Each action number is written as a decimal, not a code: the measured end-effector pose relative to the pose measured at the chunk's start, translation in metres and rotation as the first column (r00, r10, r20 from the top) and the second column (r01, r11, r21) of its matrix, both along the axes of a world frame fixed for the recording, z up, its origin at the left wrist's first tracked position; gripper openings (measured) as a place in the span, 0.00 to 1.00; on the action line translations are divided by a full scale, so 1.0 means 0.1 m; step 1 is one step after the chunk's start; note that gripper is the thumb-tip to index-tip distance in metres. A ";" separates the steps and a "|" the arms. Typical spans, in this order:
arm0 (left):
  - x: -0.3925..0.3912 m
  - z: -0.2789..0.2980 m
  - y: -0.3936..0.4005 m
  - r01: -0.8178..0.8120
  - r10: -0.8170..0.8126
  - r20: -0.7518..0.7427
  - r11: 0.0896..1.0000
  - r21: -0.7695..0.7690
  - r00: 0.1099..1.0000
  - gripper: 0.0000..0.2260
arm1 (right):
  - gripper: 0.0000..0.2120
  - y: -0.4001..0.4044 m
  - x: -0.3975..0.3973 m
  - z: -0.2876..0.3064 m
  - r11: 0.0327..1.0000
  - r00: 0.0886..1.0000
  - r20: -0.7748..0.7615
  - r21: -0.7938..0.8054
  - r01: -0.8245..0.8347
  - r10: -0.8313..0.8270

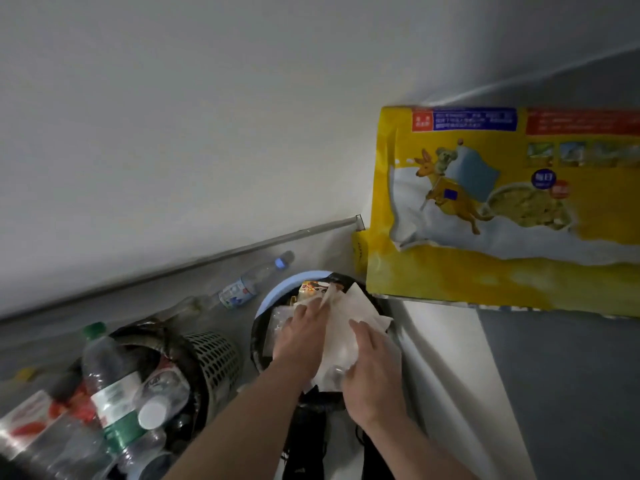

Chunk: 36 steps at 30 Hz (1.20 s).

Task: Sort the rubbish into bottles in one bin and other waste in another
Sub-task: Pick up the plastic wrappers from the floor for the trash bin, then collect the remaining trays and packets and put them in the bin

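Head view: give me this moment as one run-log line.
left hand pressing white paper | right hand pressing same paper | paper over blue-rimmed bin | mesh bin holds bottles | clear bottle on floor

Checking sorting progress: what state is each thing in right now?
Grey mesh bin: overfilled with bottles.
Blue-rimmed bin: holds wrappers and paper.
White paper: on that bin, pressed by both hands.
Left hand: flat on paper.
Right hand: flat on paper.
Loose bottle: lying on floor, capped.

Dim, flat indoor light with no clear source and only soft shadows. The wide lens bends the wall [173, 133] line. The bottles [114, 382] at lower left are blurred; the picture is soft and grainy throughout.
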<state>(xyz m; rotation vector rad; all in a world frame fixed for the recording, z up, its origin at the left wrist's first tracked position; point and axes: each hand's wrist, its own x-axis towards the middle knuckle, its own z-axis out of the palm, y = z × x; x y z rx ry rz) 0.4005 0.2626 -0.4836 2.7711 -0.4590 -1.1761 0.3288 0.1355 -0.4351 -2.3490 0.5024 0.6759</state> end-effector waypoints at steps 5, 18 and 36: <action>0.03 -0.30 0.10 0.045 -0.044 -0.032 0.999 0.021 0.999 0.38 | 0.36 0.04 0.15 -0.40 0.970 0.950 -0.199 0.018 -0.241 0.240; 0.10 0.09 0.37 0.107 -0.109 -0.118 0.994 -0.026 0.987 0.34 | 0.36 0.07 0.21 -0.31 0.946 0.913 -0.255 0.018 -0.325 0.319; 0.05 2.85 0.31 -0.120 0.128 0.008 0.945 -0.305 0.992 0.24 | 0.26 -0.25 -0.47 2.55 0.987 0.992 -0.032 0.095 0.127 -0.125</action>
